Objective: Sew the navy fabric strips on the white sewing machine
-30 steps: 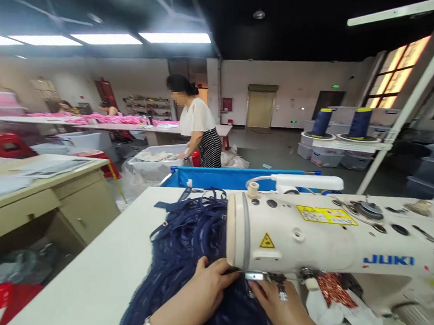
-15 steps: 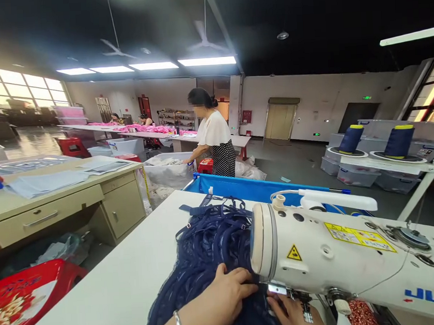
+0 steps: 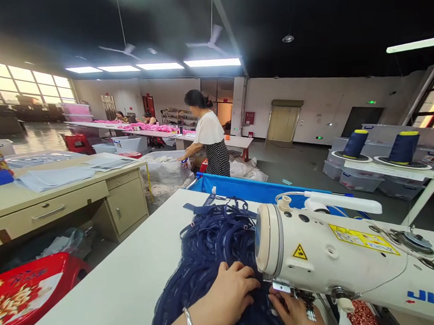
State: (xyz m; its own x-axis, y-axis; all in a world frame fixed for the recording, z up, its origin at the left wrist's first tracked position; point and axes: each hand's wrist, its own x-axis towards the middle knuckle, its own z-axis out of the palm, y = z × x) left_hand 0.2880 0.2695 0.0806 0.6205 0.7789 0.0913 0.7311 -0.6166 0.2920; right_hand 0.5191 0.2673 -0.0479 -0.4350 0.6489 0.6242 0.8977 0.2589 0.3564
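A heap of dark blue straps and fabric (image 3: 214,245) lies on the white sewing table (image 3: 129,283), left of the white sewing machine (image 3: 346,267). My left hand (image 3: 227,293), a bangle on its wrist, rests flat on the blue fabric with fingers spread toward the needle area. My right hand (image 3: 293,311) sits under the machine head beside the presser foot, fingers bent on the fabric; much of it is cut off by the frame's lower edge.
A blue bin (image 3: 255,189) stands behind the table. A beige desk (image 3: 59,200) with papers is at left, a red stool (image 3: 30,288) below it. A person in a white top (image 3: 208,134) works at a plastic tub. Two blue thread cones (image 3: 401,148) stand at right.
The view has swung left and slightly down, shifting the machine right in frame. Both hands stay on the blue fabric by the needle, my left hand's fingers a little more spread.
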